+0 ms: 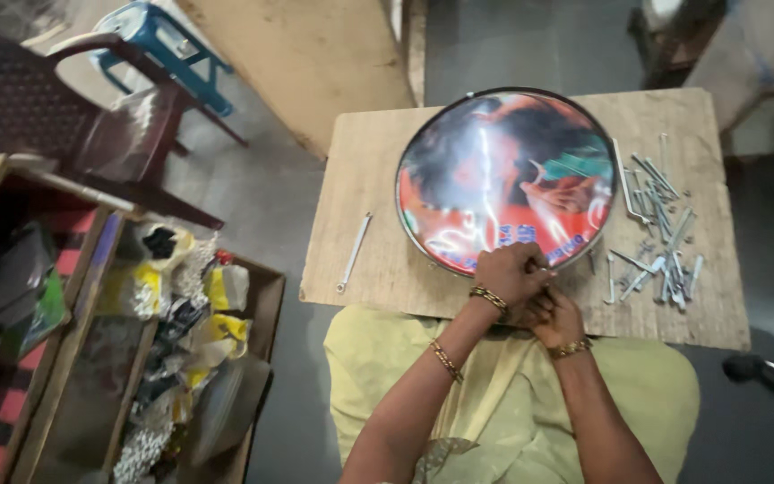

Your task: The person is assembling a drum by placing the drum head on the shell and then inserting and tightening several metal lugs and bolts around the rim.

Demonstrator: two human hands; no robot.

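Left hand (511,273) clenched on near rim of round printed drum (505,179) at board's near edge; right hand (553,314) gripping beneath, contents hidden; slipping could scatter loose metal rods (660,229) toward right edge

Dim, soft light; glare streaks the glossy drum head (505,179); edges blurred.
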